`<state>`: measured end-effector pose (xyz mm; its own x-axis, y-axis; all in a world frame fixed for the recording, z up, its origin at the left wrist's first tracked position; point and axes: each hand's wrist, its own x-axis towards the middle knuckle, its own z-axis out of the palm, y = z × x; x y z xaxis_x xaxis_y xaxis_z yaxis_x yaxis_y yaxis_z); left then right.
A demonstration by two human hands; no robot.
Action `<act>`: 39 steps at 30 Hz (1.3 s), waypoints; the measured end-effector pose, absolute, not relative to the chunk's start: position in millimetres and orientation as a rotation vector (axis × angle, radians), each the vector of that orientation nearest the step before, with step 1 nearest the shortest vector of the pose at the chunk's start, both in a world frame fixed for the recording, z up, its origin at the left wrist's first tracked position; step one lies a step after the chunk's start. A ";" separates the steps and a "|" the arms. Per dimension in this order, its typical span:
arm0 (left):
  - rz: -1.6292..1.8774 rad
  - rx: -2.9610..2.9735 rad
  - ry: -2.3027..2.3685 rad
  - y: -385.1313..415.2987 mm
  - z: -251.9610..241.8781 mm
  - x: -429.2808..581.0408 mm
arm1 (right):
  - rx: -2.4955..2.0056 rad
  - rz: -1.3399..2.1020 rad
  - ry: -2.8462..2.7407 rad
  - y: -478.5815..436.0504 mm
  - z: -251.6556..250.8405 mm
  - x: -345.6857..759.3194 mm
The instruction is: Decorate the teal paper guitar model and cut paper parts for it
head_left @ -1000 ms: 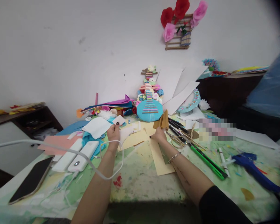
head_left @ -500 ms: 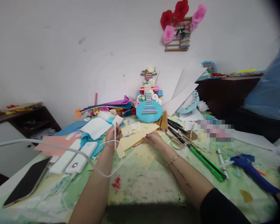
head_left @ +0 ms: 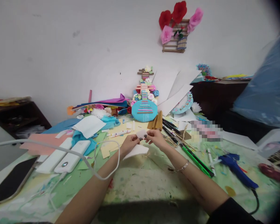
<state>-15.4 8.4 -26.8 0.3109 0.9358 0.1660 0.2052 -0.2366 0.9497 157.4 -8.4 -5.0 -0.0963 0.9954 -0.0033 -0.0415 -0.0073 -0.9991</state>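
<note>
Both hands meet over the middle of the paint-stained table (head_left: pixel 140 183). My left hand (head_left: pixel 128 143) and my right hand (head_left: pixel 154 137) pinch a small white paper piece (head_left: pixel 141 134) between their fingertips. A larger white piece of paper (head_left: pixel 136 151) hangs or lies just under the left hand. A white cable (head_left: pixel 100 174) loops over my left forearm. A thin bracelet (head_left: pixel 182 167) sits on my right wrist.
Power banks (head_left: pixel 71 160) and a phone (head_left: pixel 10 182) lie at the left. Cream paper (head_left: pixel 114 141), coloured sheets and a blue paper guitar (head_left: pixel 144 109) crowd the back. Scissors (head_left: pixel 171 141), green and black pens (head_left: pixel 196 161) and a blue glue gun (head_left: pixel 235 166) lie at the right.
My hands have come together from apart. The right hand left the cream sheet and now shares a small white piece with the left. The view has shifted slightly.
</note>
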 end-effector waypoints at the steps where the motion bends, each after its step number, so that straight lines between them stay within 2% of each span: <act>1: 0.980 1.743 1.083 9.0 -30.7 -13.9 | -1.147 1.286 -1.232 -10.0 -10.0 164.3; 6: 1.044 2.116 1.332 18.9 -42.2 -19.1 | -1.168 1.281 -1.139 -16.6 -29.0 189.6; 11: 1.191 2.188 1.324 17.5 -37.1 -16.7 | -1.181 1.264 -1.177 -20.6 -33.0 184.7; 14: 1.307 1.986 1.108 10.6 -36.0 -3.7 | -1.237 1.204 -1.270 -22.9 -31.1 178.8; 18: 1.177 1.585 0.914 -0.6 -38.6 14.5 | -1.405 1.088 -1.481 -27.9 -22.4 177.3; 26: 1.143 1.589 1.109 -9.0 -39.9 12.1 | -1.972 0.358 -1.563 -85.8 1.9 239.1; 28: 1.145 1.632 1.145 -7.5 -41.2 10.7 | -2.360 -0.007 -1.586 -105.5 -1.9 264.4; 29: 1.149 1.686 1.176 -6.7 -42.0 10.6 | -2.478 -0.063 -1.594 -113.2 -5.3 275.3; 33: 1.150 1.983 1.346 -4.4 -44.8 11.1 | -2.535 0.055 -1.754 -125.8 -18.7 300.7; 39: 1.054 2.044 1.453 -2.6 -45.4 6.1 | -2.447 0.058 -1.797 -126.9 -16.6 306.9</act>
<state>6.1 -2.6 -45.4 0.1673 0.9258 0.3389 0.6091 -0.3674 0.7029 306.9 -126.9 -16.6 0.3007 0.9532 0.0312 0.9492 -0.2960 -0.1069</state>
